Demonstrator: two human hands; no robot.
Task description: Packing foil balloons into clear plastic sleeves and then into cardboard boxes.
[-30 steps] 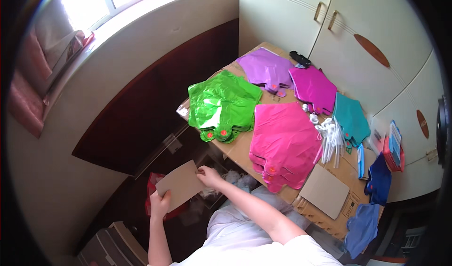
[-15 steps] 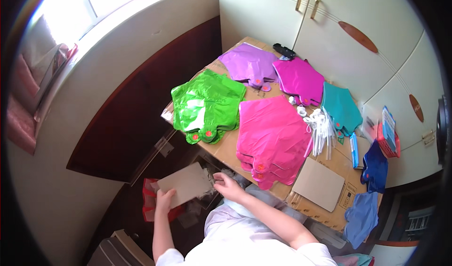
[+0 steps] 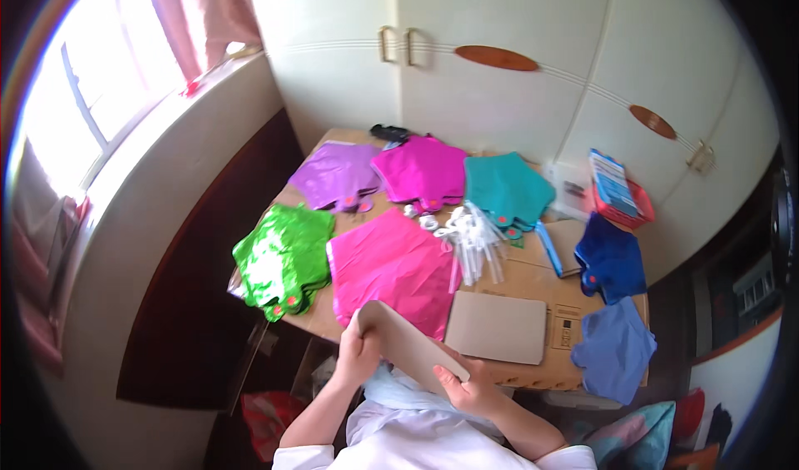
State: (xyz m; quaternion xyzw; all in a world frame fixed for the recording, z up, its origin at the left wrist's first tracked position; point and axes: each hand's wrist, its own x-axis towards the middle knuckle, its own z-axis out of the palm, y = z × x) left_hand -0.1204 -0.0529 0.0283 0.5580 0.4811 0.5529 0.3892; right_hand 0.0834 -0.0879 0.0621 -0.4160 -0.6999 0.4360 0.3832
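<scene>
Cardboard sheet (image 3: 412, 347), plain brown, is held tilted at the near table (image 3: 533, 280) edge, gripped by the left hand (image 3: 359, 355) and right hand (image 3: 468, 387). A red basket (image 3: 626, 208) of blue packets (image 3: 612, 180) is seen far right.

The worktop (image 3: 533, 283) carries foil balloons: green (image 3: 283, 258) at nine o'clock, pink (image 3: 391, 266) centre, purple (image 3: 337, 174), magenta (image 3: 420, 170) and teal (image 3: 506, 188) toward twelve, with cardboard (image 3: 498, 327) at five.
</scene>
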